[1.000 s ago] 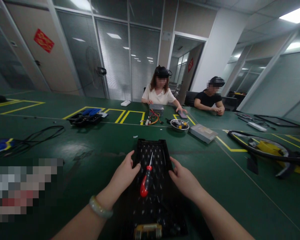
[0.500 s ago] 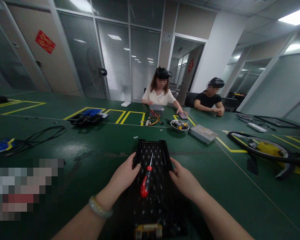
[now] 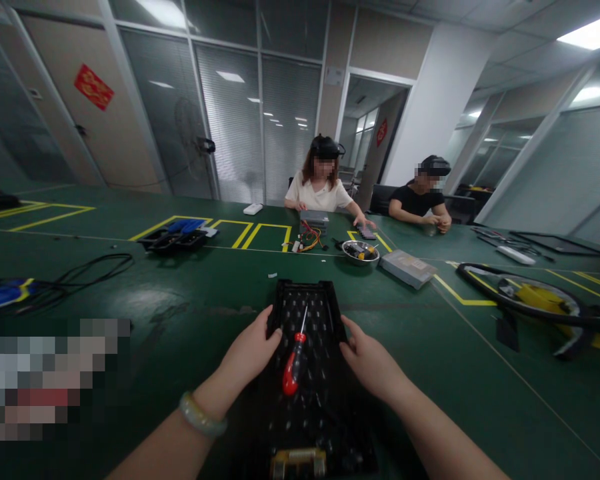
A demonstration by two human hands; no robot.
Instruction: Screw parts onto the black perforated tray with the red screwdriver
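Observation:
A black perforated tray (image 3: 316,312) lies on the green table in front of me, long side pointing away. My left hand (image 3: 248,355) grips its left edge and my right hand (image 3: 371,363) grips its right edge. A red-handled screwdriver (image 3: 293,365) rests loose on the tray between my hands, tip pointing away. A brass-coloured fitting (image 3: 298,460) sits at the tray's near end. A pale bangle (image 3: 201,417) is on my left wrist.
Two people sit across the table, one in white (image 3: 319,192), one in black (image 3: 420,200). Between us lie a metal bowl (image 3: 359,251), coloured wires (image 3: 307,237), a grey box (image 3: 407,268), a black bin (image 3: 174,236), black cables (image 3: 83,273) and a yellow-black hoop (image 3: 535,297).
Nothing has visibly changed apart from a slight shift of the view; both hands stay on the tray's edges.

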